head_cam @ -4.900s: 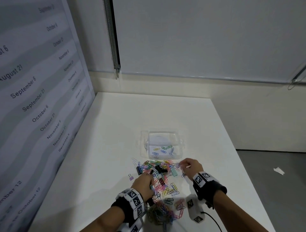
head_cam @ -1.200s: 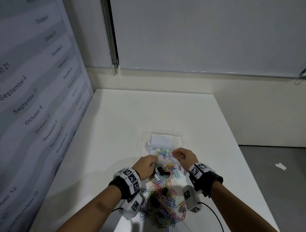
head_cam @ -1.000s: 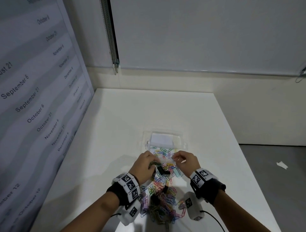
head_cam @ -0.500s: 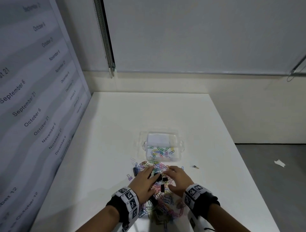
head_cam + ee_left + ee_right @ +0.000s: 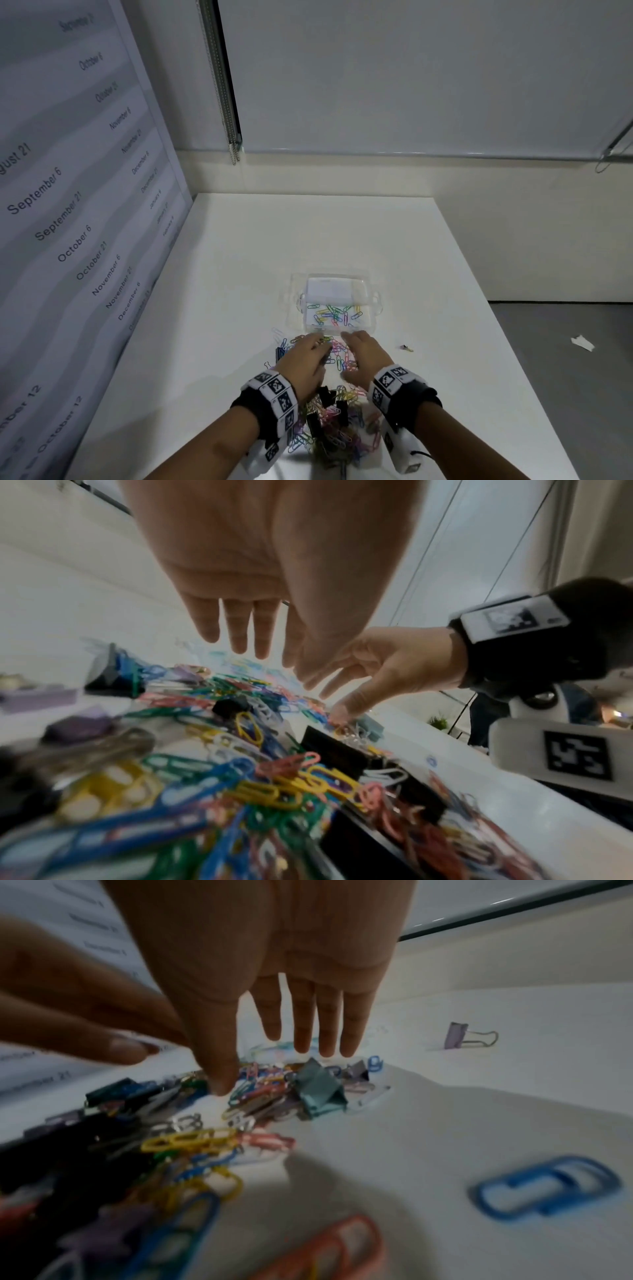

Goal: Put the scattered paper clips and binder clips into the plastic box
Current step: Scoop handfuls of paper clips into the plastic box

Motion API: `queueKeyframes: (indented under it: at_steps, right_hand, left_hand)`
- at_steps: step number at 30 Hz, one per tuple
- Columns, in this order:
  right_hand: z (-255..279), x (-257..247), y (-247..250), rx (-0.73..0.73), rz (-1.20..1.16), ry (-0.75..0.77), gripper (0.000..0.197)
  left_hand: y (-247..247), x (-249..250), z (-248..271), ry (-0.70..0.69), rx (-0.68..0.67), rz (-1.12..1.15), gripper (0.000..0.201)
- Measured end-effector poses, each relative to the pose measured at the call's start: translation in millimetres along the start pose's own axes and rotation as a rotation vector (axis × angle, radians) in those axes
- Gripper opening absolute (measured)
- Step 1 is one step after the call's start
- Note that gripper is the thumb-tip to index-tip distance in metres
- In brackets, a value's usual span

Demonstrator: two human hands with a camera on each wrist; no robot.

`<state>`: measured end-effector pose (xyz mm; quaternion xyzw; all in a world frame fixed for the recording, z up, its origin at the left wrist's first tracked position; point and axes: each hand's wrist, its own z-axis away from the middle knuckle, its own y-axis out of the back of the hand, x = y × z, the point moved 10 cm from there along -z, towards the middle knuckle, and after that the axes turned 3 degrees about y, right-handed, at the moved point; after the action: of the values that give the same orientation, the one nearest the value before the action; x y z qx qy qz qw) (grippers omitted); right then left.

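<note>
Both your hands have come back from the plastic box [image 5: 337, 308] since a second ago and now sit low over the pile of paper clips [image 5: 334, 425] just in front of it, and the layer of clips inside the box looks thicker than it did five seconds back. Your left hand [image 5: 306, 359] is spread, fingers straight and slightly fanned, holding nothing that I can see; your right hand [image 5: 364, 354] is also spread, with the thumb tip down among the clips in the left wrist view. Neither has closed on anything yet.

To do this scoop well, I'd bring the two hands toward each other with the little-finger edges on the table [image 5: 239, 274], so the clips bunch between your palms rather than sliding under them. Black binder clips [image 5: 325, 401] lie mixed in nearer your wrists, and a teal binder clip [image 5: 320, 1093] sits at the far edge of the heap under your right fingers; these are bulkier and likely to snag chains of paper clips, so lift slowly and let trailing ones drop before you carry.

The box stands open just beyond your fingertips, so the carry is short. A stray binder clip [image 5: 406, 348] lies apart to your right, and a loose blue paper clip [image 5: 544, 1187] lies near your right wrist; leave these for a later single pick
</note>
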<state>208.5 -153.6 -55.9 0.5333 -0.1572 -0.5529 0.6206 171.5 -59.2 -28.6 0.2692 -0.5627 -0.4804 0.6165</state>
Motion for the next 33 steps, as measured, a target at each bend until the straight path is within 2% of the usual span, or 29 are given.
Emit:
queueKeyframes:
  at_steps: [2,3,6,9,12,17,20,24,27,30,31,33]
  right_hand:
    - [-0.8,-0.5,-6.4,-0.045,0.077,-0.014,0.083]
    - [-0.4,-0.5,-8.5,-0.052,0.11,-0.012,0.08]
    - [2.7,0.7,-10.9,-0.038,0.071,0.009,0.056]
    - [4.2,7.6,-8.2,-0.031,0.002,-0.016,0.029]
    - [3.3,12.9,3.5,0.03,-0.108,-0.051,0.018]
    - [-1.8,15.0,34.5,0.131,-0.283,-0.087,0.03]
    - [-6.2,13.4,57.9,0.199,-0.372,-0.105,0.026]
    - [-16.3,16.4,88.1,0.34,-0.563,-0.143,0.027]
    - [-21.6,19.7,97.8,0.431,-0.673,-0.145,0.027]
    - [-19.0,12.4,90.7,0.408,-0.532,-0.127,0.017]
    - [-18.5,7.9,83.4,0.366,-0.459,-0.103,0.017]
    - [-17.1,1.2,58.6,0.194,-0.281,-0.065,0.012]
  left_hand:
    - [-4.0,-3.9,-11.9,0.052,-0.028,-0.054,0.058]
    - [-9.0,-6.5,-15.6,0.076,-0.052,-0.077,0.063]
    - [-23.3,-13.3,-19.8,0.127,-0.105,-0.145,0.069]
    - [-27.8,-18.4,-21.0,0.139,-0.069,-0.117,0.06]
    - [-26.8,-24.3,-18.8,0.173,-0.053,0.039,0.043]
    - [-14.1,-39.2,-13.6,0.283,0.013,0.324,0.01]
    - [-5.4,-52.7,-9.4,0.379,0.081,0.566,0.013]
    - [-12.3,-59.8,-2.8,0.545,0.031,1.108,0.015]
    - [-13.5,-59.5,-2.4,0.595,0.026,1.317,0.015]
    - [-8.9,-55.4,-5.3,0.607,0.046,1.504,0.017]
    - [-5.0,-53.5,-7.4,0.602,0.053,1.549,0.016]
    - [2.4,-52.4,-14.7,0.587,0.076,1.605,0.017]
